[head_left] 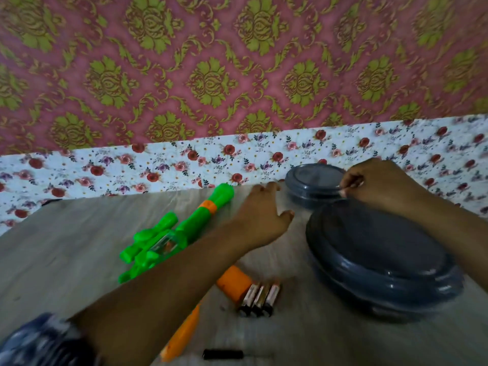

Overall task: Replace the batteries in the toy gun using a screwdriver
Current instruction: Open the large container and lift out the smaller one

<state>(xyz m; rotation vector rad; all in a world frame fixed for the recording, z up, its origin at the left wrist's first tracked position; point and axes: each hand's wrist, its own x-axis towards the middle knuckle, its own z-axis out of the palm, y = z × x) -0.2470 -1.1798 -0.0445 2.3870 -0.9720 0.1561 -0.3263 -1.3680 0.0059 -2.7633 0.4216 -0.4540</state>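
The toy gun [169, 233] lies diagonally on the bench [52, 247], left of the open, empty left hand [261, 215]; the farther right hand [380, 186] pinches something thin, perhaps a screw.

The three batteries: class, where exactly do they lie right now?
In the head view, the three batteries lie side by side on the wooden table, low and centre, touching the toy gun's orange end, left of the large dark lidded container.

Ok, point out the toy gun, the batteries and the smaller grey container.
toy gun [196, 220]: head view, on the green barrel.
batteries [260, 299]: head view, on the middle of the three cells.
smaller grey container [314, 178]: head view, on its lid.
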